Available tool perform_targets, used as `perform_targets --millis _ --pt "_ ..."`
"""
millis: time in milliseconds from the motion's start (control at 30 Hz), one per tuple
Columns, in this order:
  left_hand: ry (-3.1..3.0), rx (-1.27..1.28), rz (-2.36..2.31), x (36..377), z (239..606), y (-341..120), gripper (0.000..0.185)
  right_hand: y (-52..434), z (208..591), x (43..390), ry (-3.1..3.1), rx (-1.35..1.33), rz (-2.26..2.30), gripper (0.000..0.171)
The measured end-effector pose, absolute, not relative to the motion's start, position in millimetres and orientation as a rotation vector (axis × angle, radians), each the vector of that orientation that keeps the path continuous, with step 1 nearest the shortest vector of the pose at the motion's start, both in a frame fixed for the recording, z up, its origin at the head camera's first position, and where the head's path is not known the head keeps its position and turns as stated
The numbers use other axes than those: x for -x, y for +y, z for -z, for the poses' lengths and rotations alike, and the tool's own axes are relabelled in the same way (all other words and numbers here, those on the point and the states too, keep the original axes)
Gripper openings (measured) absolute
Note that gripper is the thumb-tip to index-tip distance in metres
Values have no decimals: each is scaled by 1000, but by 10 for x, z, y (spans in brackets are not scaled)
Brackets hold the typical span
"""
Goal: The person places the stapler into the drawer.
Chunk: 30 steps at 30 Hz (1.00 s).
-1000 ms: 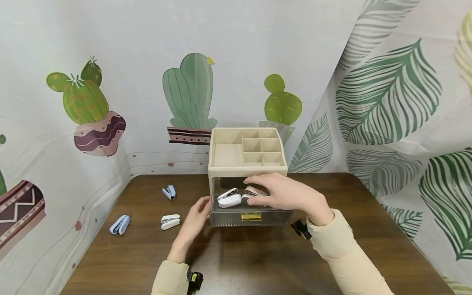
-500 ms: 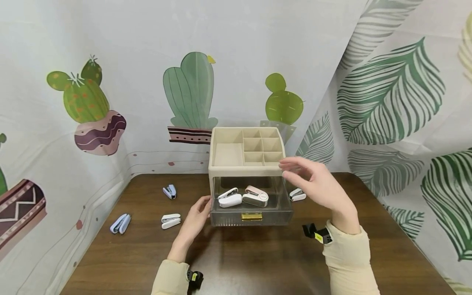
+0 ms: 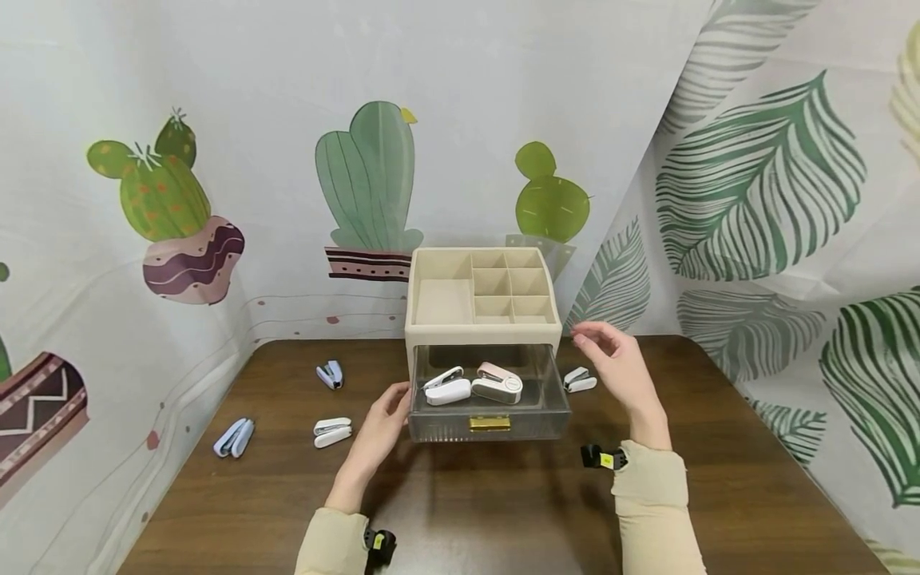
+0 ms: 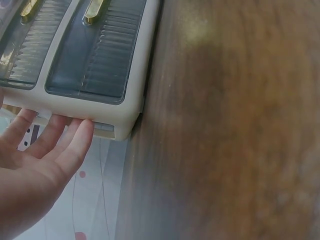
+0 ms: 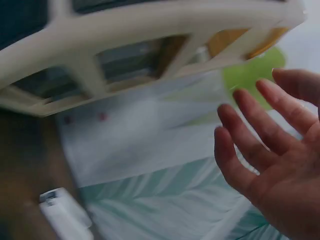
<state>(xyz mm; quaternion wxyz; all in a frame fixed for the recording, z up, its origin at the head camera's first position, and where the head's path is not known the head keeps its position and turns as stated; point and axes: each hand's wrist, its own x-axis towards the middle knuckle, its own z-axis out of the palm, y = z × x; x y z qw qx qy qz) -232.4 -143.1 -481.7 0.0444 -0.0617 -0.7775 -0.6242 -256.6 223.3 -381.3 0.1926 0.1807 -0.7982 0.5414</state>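
A cream desk organizer stands at the back of the table with its clear grey drawer pulled out. Inside the drawer lie a white stapler and a pink-and-white stapler. My left hand rests its fingertips against the organizer's left side, fingers fairly straight in the left wrist view. To the right of the organizer my right hand hovers, fingers loosely bent and holding nothing. Beside it on the table is another white stapler, also visible in the right wrist view.
Left of the organizer lie a small blue stapler, a white stapler and a larger blue stapler on the brown table. A gold handle sits on the drawer front. Patterned cloth hangs behind.
My right hand has drawn back from over the drawer to the organizer's right side, uncovering the pink-and-white stapler and the white one on the table. My left hand stays in place.
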Motion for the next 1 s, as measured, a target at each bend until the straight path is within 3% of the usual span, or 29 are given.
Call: perform_targets --millis 200,400,700,1000 --pt "-2373 200 1929 2311 4801 -1439 40 2351 4349 2880 -2373 -267 -1436 23" --pt "-2396 237 1900 2152 4519 -1410 36 2367 4608 3043 -2568 -159 -1237 29" --pt "-2397 230 1914 2108 4472 -1396 36 2373 4891 3179 -2812 -249 -1137 56" --pt "-2389 241 1928 2107 4463 -1405 35 2350 4970 3144 -3023 -258 -977 68"
